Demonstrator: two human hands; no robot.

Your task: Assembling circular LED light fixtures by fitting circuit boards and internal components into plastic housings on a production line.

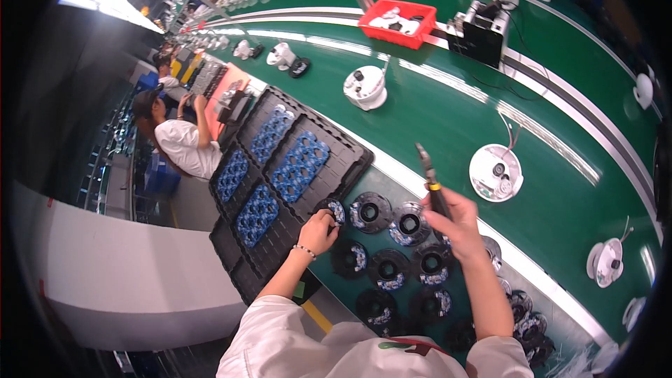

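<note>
My right hand (458, 224) is closed around the dark handle of a pair of pliers (428, 168) with a yellow band, its metal tip pointing up and away from me. My left hand (318, 232) has its fingers on the edge of a round black part (336, 210) that carries a small circuit board. This part lies beside the black tray, at the left end of the rows of similar parts. Close to it sit another black disc (370, 212) and a disc with a blue-white board (409, 224), the latter just left of my right hand.
Several blue boards lie in a black compartment tray (336, 147) at left. On the green conveyor (427, 112) stand white round housings (495, 172) with wires. Farther off are a red bin (397, 36) of parts and a black fixture (477, 38). A co-worker (183, 141) sits beyond the tray.
</note>
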